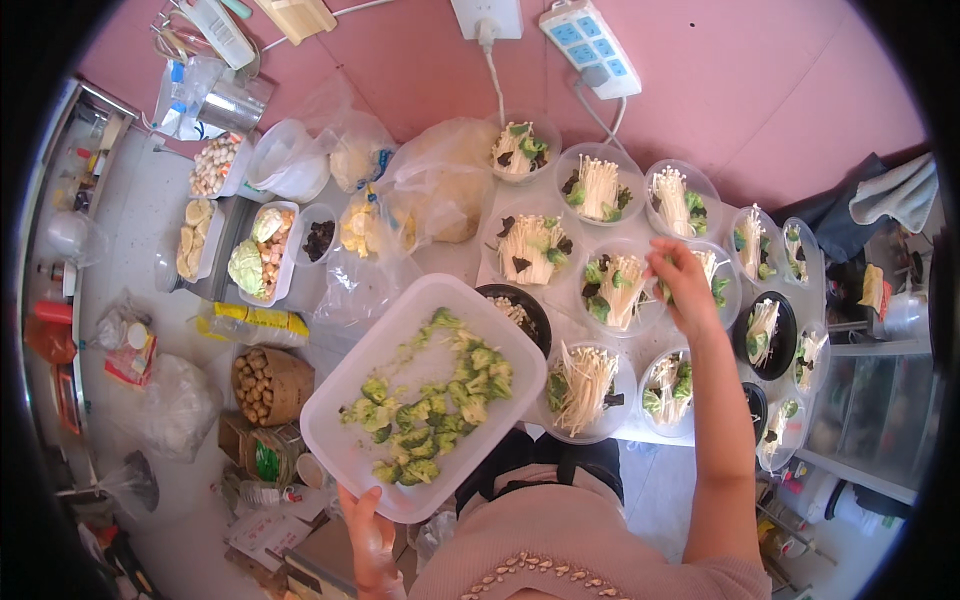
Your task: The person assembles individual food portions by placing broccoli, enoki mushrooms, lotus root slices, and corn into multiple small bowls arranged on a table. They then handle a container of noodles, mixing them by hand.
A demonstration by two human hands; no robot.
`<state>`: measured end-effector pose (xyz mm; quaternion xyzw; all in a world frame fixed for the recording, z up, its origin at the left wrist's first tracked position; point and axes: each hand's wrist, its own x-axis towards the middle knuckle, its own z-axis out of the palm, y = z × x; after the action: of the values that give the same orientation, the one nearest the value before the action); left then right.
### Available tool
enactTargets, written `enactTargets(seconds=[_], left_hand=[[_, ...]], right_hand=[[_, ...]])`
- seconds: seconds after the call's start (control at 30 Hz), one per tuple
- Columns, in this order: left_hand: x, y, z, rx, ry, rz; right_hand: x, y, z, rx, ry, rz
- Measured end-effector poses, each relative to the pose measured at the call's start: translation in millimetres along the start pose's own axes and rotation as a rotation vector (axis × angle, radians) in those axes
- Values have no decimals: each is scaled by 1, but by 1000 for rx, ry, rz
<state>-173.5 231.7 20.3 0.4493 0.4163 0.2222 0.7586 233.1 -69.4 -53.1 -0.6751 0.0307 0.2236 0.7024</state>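
Observation:
My left hand (368,520) grips the near corner of a white plastic tub (330,400), which is tilted in front of my body. Broccoli florets (440,410) lie loose inside it. Over a clear bowl (735,270) on the table, my right hand (684,285) has its fingers bent together; what they hold, if anything, I cannot make out. Enoki mushrooms (704,262) and broccoli show in that bowl, partly covered by the hand. Just left of it stands another clear bowl with enoki (622,295), broccoli and black fungus.
Several more filled bowls crowd the table, including a black bowl (770,370) at right. Plastic bags (440,180) and food tubs (268,290) stand left. A potato bag (268,385) sits beyond the tub. A power strip (590,45) hangs on the pink wall.

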Motion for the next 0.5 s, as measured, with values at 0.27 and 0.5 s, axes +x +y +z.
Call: enactTargets(seconds=[0.27, 0.5], left_hand=[[-9, -6, 4, -9, 31, 42], [-14, -14, 8, 53, 15, -1]], right_hand=[[12, -74, 85, -410, -68, -445], [-87, -27, 172, -728, -642, -697]])
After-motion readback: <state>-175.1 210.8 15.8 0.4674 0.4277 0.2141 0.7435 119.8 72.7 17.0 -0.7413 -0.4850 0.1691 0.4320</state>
